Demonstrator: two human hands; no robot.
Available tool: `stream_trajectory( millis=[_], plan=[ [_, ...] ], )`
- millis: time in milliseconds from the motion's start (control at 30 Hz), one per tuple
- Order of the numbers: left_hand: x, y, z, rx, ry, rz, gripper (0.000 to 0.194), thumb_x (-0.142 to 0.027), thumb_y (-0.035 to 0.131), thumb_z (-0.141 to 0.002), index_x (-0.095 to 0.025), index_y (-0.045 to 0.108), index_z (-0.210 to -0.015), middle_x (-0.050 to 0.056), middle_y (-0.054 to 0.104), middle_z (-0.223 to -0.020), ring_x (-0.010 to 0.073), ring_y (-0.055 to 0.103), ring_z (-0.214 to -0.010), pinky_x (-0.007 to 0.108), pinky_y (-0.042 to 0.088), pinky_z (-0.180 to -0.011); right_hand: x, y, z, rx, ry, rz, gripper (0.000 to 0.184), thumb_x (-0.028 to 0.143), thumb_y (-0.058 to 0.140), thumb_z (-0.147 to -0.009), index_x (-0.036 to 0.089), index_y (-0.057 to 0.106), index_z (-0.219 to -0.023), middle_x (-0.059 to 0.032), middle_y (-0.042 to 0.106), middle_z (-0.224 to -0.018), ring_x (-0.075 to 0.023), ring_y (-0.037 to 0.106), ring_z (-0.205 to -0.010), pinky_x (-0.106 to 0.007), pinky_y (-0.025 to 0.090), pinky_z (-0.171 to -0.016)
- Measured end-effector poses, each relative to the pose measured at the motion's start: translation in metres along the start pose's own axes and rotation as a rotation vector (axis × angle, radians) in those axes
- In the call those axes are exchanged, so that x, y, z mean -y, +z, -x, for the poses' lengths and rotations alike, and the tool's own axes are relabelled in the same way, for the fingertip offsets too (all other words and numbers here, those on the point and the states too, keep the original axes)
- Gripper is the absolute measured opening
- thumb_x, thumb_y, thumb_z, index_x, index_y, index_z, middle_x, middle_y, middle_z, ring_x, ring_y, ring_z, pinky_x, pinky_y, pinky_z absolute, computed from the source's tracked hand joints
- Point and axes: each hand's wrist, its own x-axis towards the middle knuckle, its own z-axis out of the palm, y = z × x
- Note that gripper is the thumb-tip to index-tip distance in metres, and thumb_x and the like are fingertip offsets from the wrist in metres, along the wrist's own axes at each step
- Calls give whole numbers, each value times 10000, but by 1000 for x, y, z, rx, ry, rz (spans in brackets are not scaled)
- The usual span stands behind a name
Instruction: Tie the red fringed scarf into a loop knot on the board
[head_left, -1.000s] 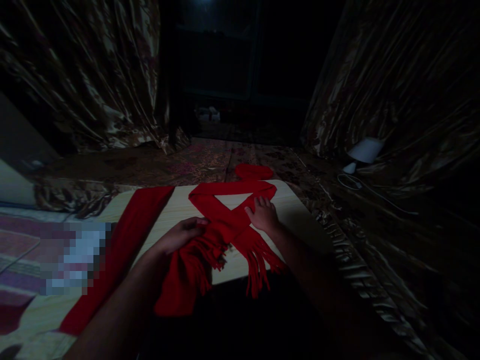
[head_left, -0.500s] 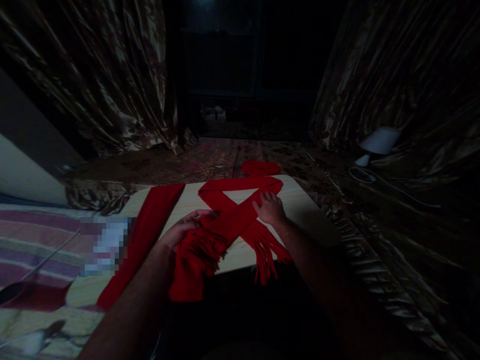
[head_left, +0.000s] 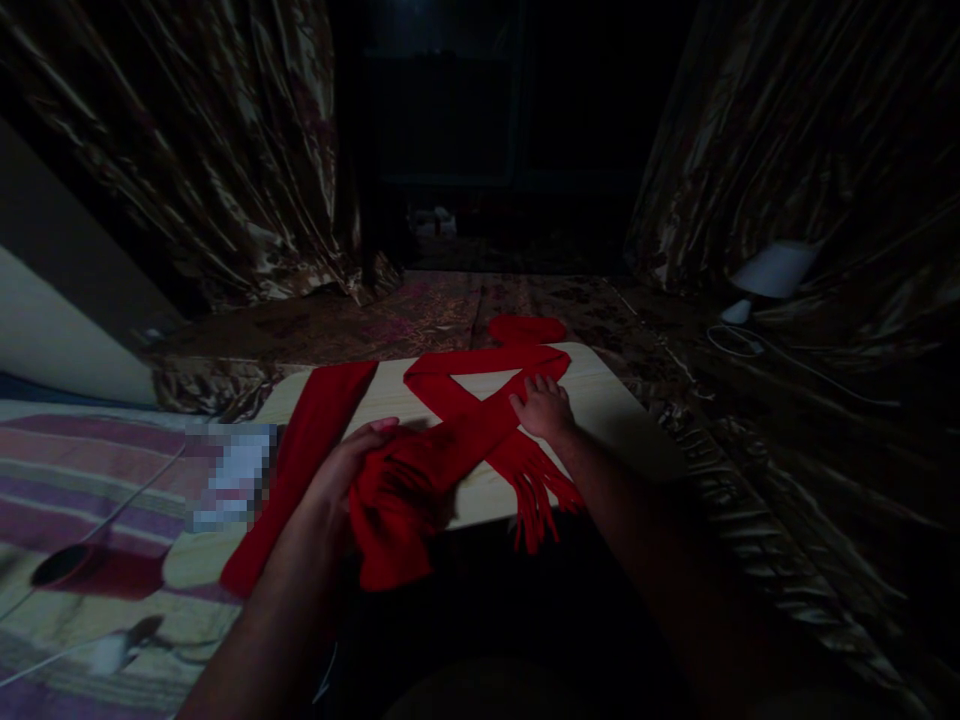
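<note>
A red fringed scarf (head_left: 480,425) lies on a light wooden board (head_left: 465,510), one length crossing over another in a loop. My left hand (head_left: 352,465) is at the nearer end, closed around a bunch of the scarf with its fringe; the thumb is hidden. Part of that end hangs over the board's near edge. My right hand (head_left: 544,408) rests flat on the upper length, fingers spread. A second red cloth strip (head_left: 322,420) runs slantwise along the board's left side, partly behind my left forearm. Below the crossing, the other fringed end droops over the near edge.
A folded red piece (head_left: 526,328) lies beyond the board's far edge. A white lamp (head_left: 776,270) with a cord stands at the right. On the striped cover (head_left: 75,490) at left are a red cylinder-like object (head_left: 105,570) and a white plug-like item (head_left: 110,652). Patterned curtains (head_left: 255,150) hang behind.
My left hand has shifted slightly and gathered the fringed end into a tighter bunch. The right hand stays flat on the scarf. The whole view has moved a little.
</note>
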Motion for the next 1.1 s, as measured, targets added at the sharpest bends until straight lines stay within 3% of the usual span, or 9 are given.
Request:
stream_trajectory(
  millis=[100,267,367,467,533,633,733,900,1100],
  plan=[
    [7,-1,1,-160,85,-140,455,-236,748,-669,-195,601,-1098,49,746,-913,217,728,-774,349,579,-756,1,-4,2,-6,4,19,656,518,372,-975,105,466,-1476,-198,440,-1521,-351,326,-1409,-474,235,-1130],
    [23,-2,-4,-178,177,-271,435,-286,770,-638,-187,618,-1033,54,750,-907,182,703,-703,306,557,-693,19,-33,13,-39,-119,95,563,408,450,-959,102,498,-1429,-220,430,-1518,-348,353,-1375,-497,253,-1102],
    [29,-3,-5,-220,247,-378,394,-330,756,-654,-183,647,-1002,52,749,-890,174,687,-685,282,536,-653,40,-54,30,-27,-247,63,382,309,447,-959,117,628,-1235,-205,610,-1303,-293,526,-1199,-406,364,-1000],
    [29,-4,-4,-258,277,-520,365,-422,737,-703,-176,679,-966,61,749,-858,192,685,-696,289,529,-644,59,-68,53,72,-277,-11,312,346,426,-977,175,672,-1065,-132,699,-1070,-236,635,-956,-335,429,-826],
    [25,-3,-3,-289,324,-661,365,-460,720,-730,-173,702,-956,81,752,-884,222,695,-751,316,538,-684,65,-73,70,110,-316,-49,268,380,479,-956,202,668,-1023,-90,710,-1012,-217,650,-892,-311,429,-763],
    [15,5,3,-346,579,-945,305,-397,685,-772,-173,736,-972,134,728,-1125,286,672,-1038,377,517,-909,65,-77,91,130,-403,-76,241,398,570,-906,211,662,-1026,-71,716,-1017,-212,658,-906,-296,427,-750],
    [6,24,12,-224,751,-1172,297,-334,609,-840,-177,748,-1050,134,706,-1208,291,619,-1163,387,451,-1028,62,-81,103,172,-456,-43,255,383,611,-877,195,668,-1041,-88,721,-1019,-228,665,-925,-303,438,-766],
    [8,56,18,174,618,-1382,330,-295,560,-871,-251,735,-1148,83,735,-1172,259,667,-1057,337,471,-926,60,-81,106,206,-482,7,248,305,629,-865,164,684,-1061,-117,720,-1035,-249,664,-971,-316,457,-823],
    [16,65,5,216,545,-1511,259,-342,518,-908,-263,756,-972,94,757,-963,256,674,-911,340,445,-849,61,-75,100,227,-483,43,247,172,501,-915,141,703,-1053,-142,713,-1024,-244,660,-961,-315,461,-844]
  ],
)
